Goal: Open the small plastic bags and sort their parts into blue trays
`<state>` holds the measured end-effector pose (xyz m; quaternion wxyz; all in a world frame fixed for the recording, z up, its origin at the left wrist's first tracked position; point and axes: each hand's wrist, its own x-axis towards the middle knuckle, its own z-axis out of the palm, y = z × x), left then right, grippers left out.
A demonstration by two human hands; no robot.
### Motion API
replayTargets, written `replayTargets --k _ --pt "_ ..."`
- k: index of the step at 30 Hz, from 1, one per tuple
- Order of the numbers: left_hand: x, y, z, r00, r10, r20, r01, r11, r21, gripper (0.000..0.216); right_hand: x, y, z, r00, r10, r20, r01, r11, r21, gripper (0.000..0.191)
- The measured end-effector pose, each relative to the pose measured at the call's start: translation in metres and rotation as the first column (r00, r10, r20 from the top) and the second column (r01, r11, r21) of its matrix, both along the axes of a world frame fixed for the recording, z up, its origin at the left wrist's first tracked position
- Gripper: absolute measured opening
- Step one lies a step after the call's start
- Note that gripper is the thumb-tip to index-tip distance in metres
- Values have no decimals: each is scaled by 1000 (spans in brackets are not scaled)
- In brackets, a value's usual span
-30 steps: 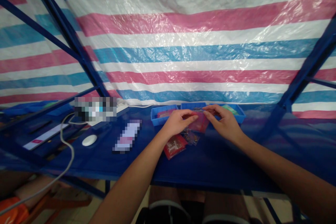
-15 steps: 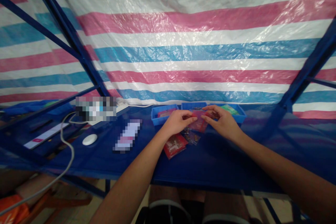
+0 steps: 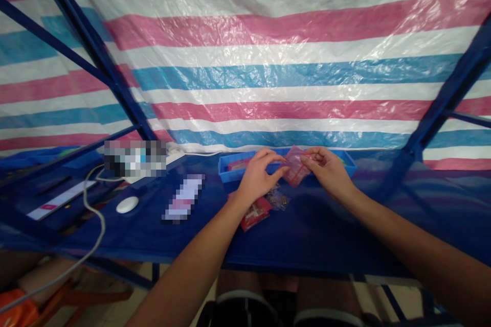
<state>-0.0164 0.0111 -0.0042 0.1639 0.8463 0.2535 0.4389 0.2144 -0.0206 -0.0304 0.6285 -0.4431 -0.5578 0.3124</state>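
Note:
My right hand [image 3: 329,169] pinches a small red-tinted plastic bag [image 3: 295,169] near its upper right edge, holding it above the table. Just left of the bag is my left hand [image 3: 263,172], thumb and fingers apart, its fingertips close to the bag's edge; whether they touch it is hard to tell. Below the hands lie a red bag with small parts inside [image 3: 256,213] and a clear bag of small metal pieces [image 3: 282,201]. My left wrist partly covers the red bag.
Behind my hands stand blue bins [image 3: 229,172], one holding red bags. To the left on the blue table [image 3: 314,237] are a blurred phone-like object [image 3: 184,196], a white oval item [image 3: 127,205] and a white cable [image 3: 100,225]. A metal frame [image 3: 126,102] rises at left.
My left thumb and fingers have come off the red bag and spread apart. My right hand keeps its pinch, and the bag now hangs more upright and tilted.

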Motion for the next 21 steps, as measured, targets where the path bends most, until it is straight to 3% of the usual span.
replayTargets --k 3,5,7,10,15,21 --pt "6 -8 -2 991 -64 -119 62 998 -19 38 -8 -6 4 996 60 -61 -61 998 -23 38" --pt "9 -10 -5 985 -53 -163 45 998 -50 49 -15 -12 8 977 155 -149 -166 984 -68 40" --pt "10 -8 -7 985 -15 -170 -1 995 -96 44 -20 -16 13 953 218 -210 -239 967 -82 40" --pt "7 0 -11 997 -2 -78 -19 965 -260 35 -19 -16 15 958 197 -209 -211 976 -48 39" --pt "2 12 -13 992 -29 120 78 896 -438 35 -7 -6 9 996 -12 -88 16 999 41 46" --pt "6 9 -12 975 -127 180 201 849 -488 39 -13 -8 5 975 213 -64 -216 976 -41 41"
